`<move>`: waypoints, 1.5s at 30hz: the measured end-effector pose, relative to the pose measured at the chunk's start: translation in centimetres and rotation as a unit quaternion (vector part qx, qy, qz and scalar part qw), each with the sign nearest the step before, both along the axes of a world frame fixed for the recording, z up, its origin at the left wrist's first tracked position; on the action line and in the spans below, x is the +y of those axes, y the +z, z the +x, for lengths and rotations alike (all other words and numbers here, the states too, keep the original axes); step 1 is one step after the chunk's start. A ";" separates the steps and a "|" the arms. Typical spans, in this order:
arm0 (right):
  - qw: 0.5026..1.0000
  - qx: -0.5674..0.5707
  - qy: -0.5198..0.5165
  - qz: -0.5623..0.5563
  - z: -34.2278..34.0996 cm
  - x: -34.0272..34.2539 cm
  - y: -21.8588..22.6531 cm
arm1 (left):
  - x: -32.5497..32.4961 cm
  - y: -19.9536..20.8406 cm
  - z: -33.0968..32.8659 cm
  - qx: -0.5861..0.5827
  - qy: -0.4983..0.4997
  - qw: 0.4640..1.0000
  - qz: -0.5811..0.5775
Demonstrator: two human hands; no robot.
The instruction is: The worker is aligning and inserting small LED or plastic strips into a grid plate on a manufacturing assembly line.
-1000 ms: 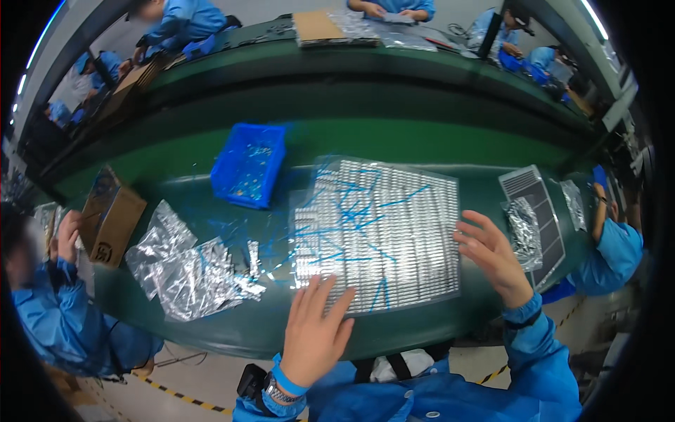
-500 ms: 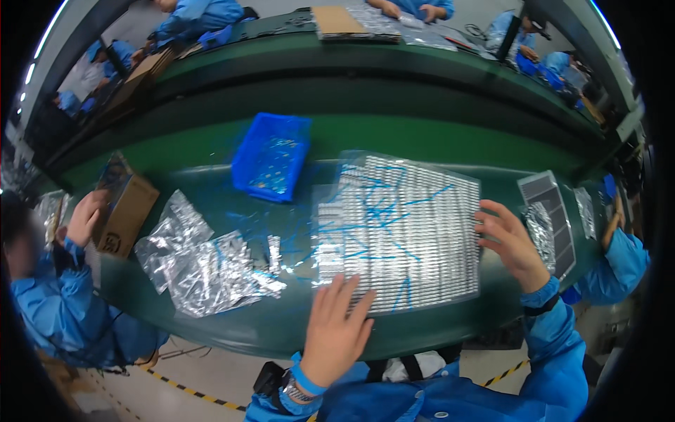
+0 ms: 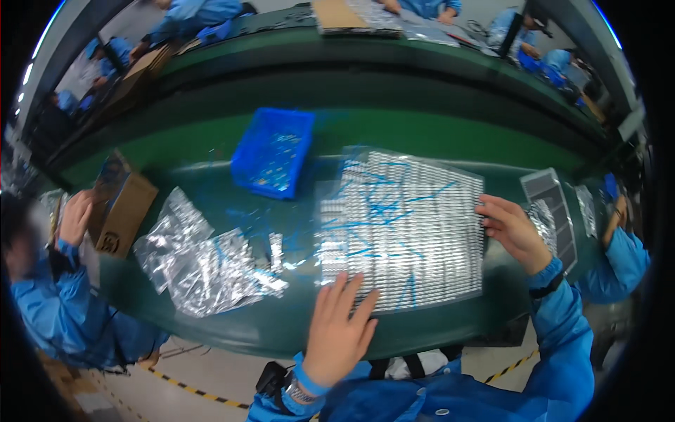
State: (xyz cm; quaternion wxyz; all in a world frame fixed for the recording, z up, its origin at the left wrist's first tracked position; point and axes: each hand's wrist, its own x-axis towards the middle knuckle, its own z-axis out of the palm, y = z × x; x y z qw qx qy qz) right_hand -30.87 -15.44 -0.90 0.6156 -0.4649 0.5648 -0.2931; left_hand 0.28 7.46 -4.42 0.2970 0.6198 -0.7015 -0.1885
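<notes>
A sheet of silvery strip pieces in rows [image 3: 422,239], with clear plastic edges, lies flat on the green table in front of me. Thin blue strips [image 3: 383,211] are scattered over it. My left hand [image 3: 341,327] rests at its near left corner, palm down with fingers spread. At the sheet's right edge is my right hand [image 3: 517,235], its fingers loosely bent and their tips at the border. I cannot make out whether they press on it; nothing is seen held.
Crumpled silvery bags [image 3: 204,267] lie to the left, beside loose blue bits. Beyond them stands a blue bin [image 3: 273,155] holding small pieces. A cardboard box [image 3: 123,207] sits near a co-worker's hand [image 3: 75,218]. Grey panels [image 3: 552,211] lie at right.
My right fingers have drawn closer together at the sheet's edge, while my left hand stays at its corner. The co-worker's hand at left has shifted slightly away from the box.
</notes>
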 end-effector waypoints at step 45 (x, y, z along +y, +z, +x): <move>0.996 0.084 -0.006 0.008 1.5 0.4 1.4 | -0.1 0.0 -0.1 0.020 0.018 0.999 0.043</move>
